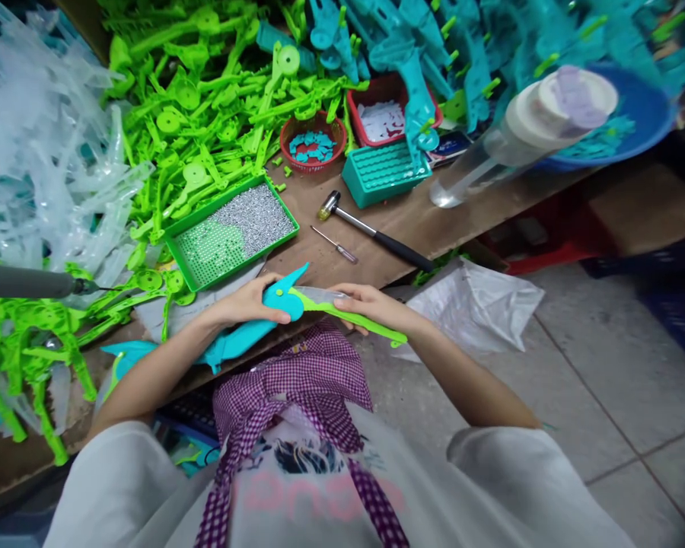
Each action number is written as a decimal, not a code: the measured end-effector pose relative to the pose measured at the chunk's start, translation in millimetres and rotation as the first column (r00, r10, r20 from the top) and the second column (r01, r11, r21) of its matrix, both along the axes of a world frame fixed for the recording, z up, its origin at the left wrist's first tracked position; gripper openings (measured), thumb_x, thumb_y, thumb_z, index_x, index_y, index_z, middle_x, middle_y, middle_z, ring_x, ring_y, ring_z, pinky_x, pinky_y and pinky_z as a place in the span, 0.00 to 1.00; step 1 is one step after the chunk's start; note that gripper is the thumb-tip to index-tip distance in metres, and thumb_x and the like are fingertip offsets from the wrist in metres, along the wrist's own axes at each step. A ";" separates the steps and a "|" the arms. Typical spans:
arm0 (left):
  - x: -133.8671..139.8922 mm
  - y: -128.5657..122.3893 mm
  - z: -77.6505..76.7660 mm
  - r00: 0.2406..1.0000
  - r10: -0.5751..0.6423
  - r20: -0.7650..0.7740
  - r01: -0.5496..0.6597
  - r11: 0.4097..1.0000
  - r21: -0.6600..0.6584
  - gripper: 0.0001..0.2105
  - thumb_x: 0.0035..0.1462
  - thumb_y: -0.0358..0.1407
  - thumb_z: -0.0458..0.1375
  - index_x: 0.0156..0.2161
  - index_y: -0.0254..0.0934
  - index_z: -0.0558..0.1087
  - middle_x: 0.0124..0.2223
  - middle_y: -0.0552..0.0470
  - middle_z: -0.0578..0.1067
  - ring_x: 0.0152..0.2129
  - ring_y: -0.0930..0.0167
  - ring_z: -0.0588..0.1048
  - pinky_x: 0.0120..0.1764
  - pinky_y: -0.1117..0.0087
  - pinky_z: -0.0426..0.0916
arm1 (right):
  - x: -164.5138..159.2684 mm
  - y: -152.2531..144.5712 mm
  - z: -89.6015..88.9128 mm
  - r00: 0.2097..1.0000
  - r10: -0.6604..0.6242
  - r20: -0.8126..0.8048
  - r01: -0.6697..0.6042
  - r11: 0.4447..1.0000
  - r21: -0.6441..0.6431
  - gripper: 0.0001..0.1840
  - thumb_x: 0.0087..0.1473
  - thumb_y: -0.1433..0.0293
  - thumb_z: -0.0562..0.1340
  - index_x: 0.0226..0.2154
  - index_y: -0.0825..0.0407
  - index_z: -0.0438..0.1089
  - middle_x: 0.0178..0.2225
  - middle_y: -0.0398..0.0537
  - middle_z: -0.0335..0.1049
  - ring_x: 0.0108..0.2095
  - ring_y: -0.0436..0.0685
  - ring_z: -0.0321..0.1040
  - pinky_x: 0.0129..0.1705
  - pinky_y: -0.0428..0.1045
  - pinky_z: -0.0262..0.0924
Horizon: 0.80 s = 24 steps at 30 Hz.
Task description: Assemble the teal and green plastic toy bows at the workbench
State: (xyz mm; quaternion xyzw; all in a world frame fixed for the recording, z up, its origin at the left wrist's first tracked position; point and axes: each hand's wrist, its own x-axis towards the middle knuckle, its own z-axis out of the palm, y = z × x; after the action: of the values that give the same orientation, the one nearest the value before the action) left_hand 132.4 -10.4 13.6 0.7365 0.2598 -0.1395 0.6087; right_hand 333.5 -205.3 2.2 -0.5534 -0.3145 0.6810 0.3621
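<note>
In front of my apron I hold a long plastic toy part (288, 304), turquoise with a round end and a pointed tip. My left hand (248, 301) is closed around its turquoise end, thumb across the round disc. From there a lime-green strip (371, 323) with a clear piece (320, 295) over it runs to the right. My right hand (368, 304) grips that strip and clear piece, fingers partly hidden underneath. Under my left forearm lies a turquoise plastic piece (234, 342) at the table edge; whether it joins the held part cannot be told.
A green tray (205, 259) of small metal screws, a screwdriver (336, 245) and a hammer (377, 232) lie ahead. Behind are a red basket (313, 164), a teal basket (377, 179), green parts (194, 137) and clear parts (46, 152). A tall bottle (491, 160) stands right; an electric screwdriver (28, 281) hangs left.
</note>
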 end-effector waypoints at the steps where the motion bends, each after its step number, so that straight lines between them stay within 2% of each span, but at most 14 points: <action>1: -0.5 1.7 -2.4 1.000 -0.009 0.009 0.009 1.000 0.009 0.36 0.39 0.47 0.71 0.53 0.35 0.68 0.48 0.45 0.73 0.44 0.61 0.72 0.48 0.57 0.68 | 1.7 -1.5 -1.2 0.997 0.004 0.072 -0.006 1.000 0.030 0.28 0.55 0.51 0.59 0.50 0.54 0.67 0.22 0.39 0.66 0.19 0.48 0.63 0.20 0.44 0.58; 3: -1.3 6.6 -8.3 0.999 -0.020 0.046 0.017 0.998 0.055 0.37 0.41 0.48 0.70 0.56 0.35 0.66 0.50 0.44 0.72 0.46 0.60 0.72 0.50 0.56 0.67 | 8.9 0.8 1.8 0.944 -0.080 0.321 0.035 0.989 0.144 0.24 0.57 0.51 0.57 0.43 0.54 0.72 0.25 0.43 0.70 0.24 0.50 0.66 0.26 0.46 0.61; 4: -1.3 9.2 -11.5 0.997 -0.028 0.068 0.021 0.995 0.096 0.39 0.41 0.49 0.69 0.57 0.35 0.64 0.52 0.43 0.71 0.48 0.59 0.71 0.52 0.56 0.66 | 13.3 4.8 5.1 0.863 -0.198 0.465 0.102 0.969 0.225 0.23 0.58 0.52 0.55 0.40 0.53 0.73 0.27 0.44 0.72 0.27 0.51 0.68 0.30 0.47 0.62; 6: -0.5 13.2 -16.9 0.991 -0.070 0.114 0.045 0.978 0.204 0.43 0.42 0.49 0.69 0.61 0.35 0.60 0.56 0.41 0.68 0.51 0.57 0.69 0.55 0.53 0.63 | 21.4 17.1 11.4 0.587 -0.465 0.663 0.233 0.881 0.412 0.21 0.60 0.55 0.53 0.37 0.52 0.73 0.31 0.47 0.74 0.32 0.53 0.69 0.37 0.49 0.62; 7: -0.2 14.0 -18.6 0.986 -0.106 0.132 0.067 0.961 0.270 0.45 0.42 0.49 0.69 0.63 0.35 0.58 0.58 0.40 0.67 0.53 0.56 0.67 0.57 0.51 0.61 | 24.7 24.3 13.1 0.456 -0.537 0.710 0.243 0.842 0.481 0.20 0.61 0.56 0.53 0.37 0.52 0.73 0.32 0.48 0.74 0.33 0.54 0.69 0.39 0.50 0.62; 8: -0.4 13.9 -19.3 0.980 -0.142 0.140 0.086 0.935 0.345 0.47 0.42 0.49 0.69 0.65 0.36 0.56 0.59 0.40 0.65 0.55 0.54 0.65 0.59 0.50 0.59 | 27.5 30.9 13.3 0.360 -0.558 0.747 0.216 0.829 0.515 0.19 0.61 0.58 0.53 0.37 0.52 0.73 0.34 0.48 0.74 0.34 0.54 0.69 0.40 0.50 0.61; 11: -8.6 9.1 -16.2 0.977 -0.174 0.122 0.075 0.820 0.567 0.52 0.43 0.48 0.69 0.69 0.39 0.47 0.63 0.39 0.58 0.60 0.51 0.58 0.62 0.47 0.54 | 35.5 40.9 3.4 0.173 -0.482 0.859 0.103 0.876 0.471 0.16 0.62 0.61 0.53 0.37 0.51 0.73 0.37 0.52 0.74 0.39 0.58 0.69 0.41 0.52 0.60; 14: -29.3 0.9 -9.7 0.984 -0.177 0.035 0.106 0.720 0.686 0.52 0.47 0.50 0.67 0.70 0.41 0.41 0.64 0.37 0.54 0.61 0.49 0.58 0.61 0.48 0.57 | 45.8 37.2 -14.8 -0.040 -0.368 0.929 0.129 0.920 0.370 0.17 0.63 0.62 0.51 0.43 0.53 0.71 0.43 0.58 0.72 0.45 0.65 0.66 0.43 0.56 0.59; 16: -44.2 -4.7 -6.6 0.979 -0.196 -0.047 0.169 0.672 0.721 0.50 0.51 0.51 0.64 0.70 0.43 0.41 0.63 0.36 0.56 0.57 0.49 0.63 0.57 0.48 0.62 | 52.7 36.3 -24.7 -0.092 -0.253 0.963 0.113 0.958 0.262 0.17 0.62 0.63 0.51 0.45 0.54 0.70 0.45 0.61 0.71 0.46 0.67 0.65 0.44 0.57 0.59; 18: -53.8 -9.4 -4.8 0.974 -0.191 -0.119 0.215 0.643 0.735 0.45 0.54 0.50 0.62 0.70 0.44 0.43 0.60 0.37 0.61 0.52 0.50 0.69 0.52 0.50 0.66 | 57.9 39.7 -29.1 -0.087 -0.150 0.985 0.083 0.984 0.157 0.16 0.62 0.65 0.51 0.44 0.56 0.69 0.45 0.64 0.70 0.46 0.68 0.64 0.43 0.57 0.59; 20: -55.7 -12.9 -3.9 0.968 -0.177 -0.179 0.252 0.645 0.722 0.41 0.59 0.49 0.57 0.70 0.45 0.42 0.56 0.38 0.66 0.46 0.54 0.72 0.48 0.54 0.69 | 59.8 42.4 -27.0 -0.069 -0.111 0.991 0.092 0.989 0.117 0.16 0.62 0.66 0.50 0.43 0.57 0.68 0.46 0.65 0.70 0.45 0.68 0.66 0.42 0.57 0.59; 22: -51.4 -14.9 -3.2 0.958 -0.174 -0.228 0.285 0.666 0.690 0.39 0.61 0.49 0.53 0.71 0.44 0.40 0.54 0.39 0.68 0.43 0.56 0.74 0.45 0.57 0.70 | 56.6 37.3 -19.1 -0.023 -0.154 0.988 0.130 0.979 0.156 0.17 0.62 0.64 0.50 0.44 0.57 0.67 0.47 0.64 0.69 0.43 0.67 0.67 0.41 0.56 0.60; 24: -44.8 -15.8 -2.7 0.954 -0.175 -0.243 0.295 0.694 0.657 0.39 0.62 0.49 0.51 0.71 0.43 0.38 0.55 0.37 0.68 0.43 0.57 0.74 0.45 0.59 0.69 | 45.5 21.1 -8.6 0.072 -0.285 0.956 0.172 0.948 0.269 0.19 0.63 0.61 0.49 0.46 0.55 0.66 0.45 0.61 0.70 0.41 0.64 0.69 0.41 0.56 0.61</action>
State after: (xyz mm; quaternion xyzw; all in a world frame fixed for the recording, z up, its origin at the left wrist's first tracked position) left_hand 87.6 -26.2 10.8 0.9222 0.2446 -0.1693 0.2469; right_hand 379.0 -184.1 -6.3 -0.8897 -0.4124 0.0609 0.1861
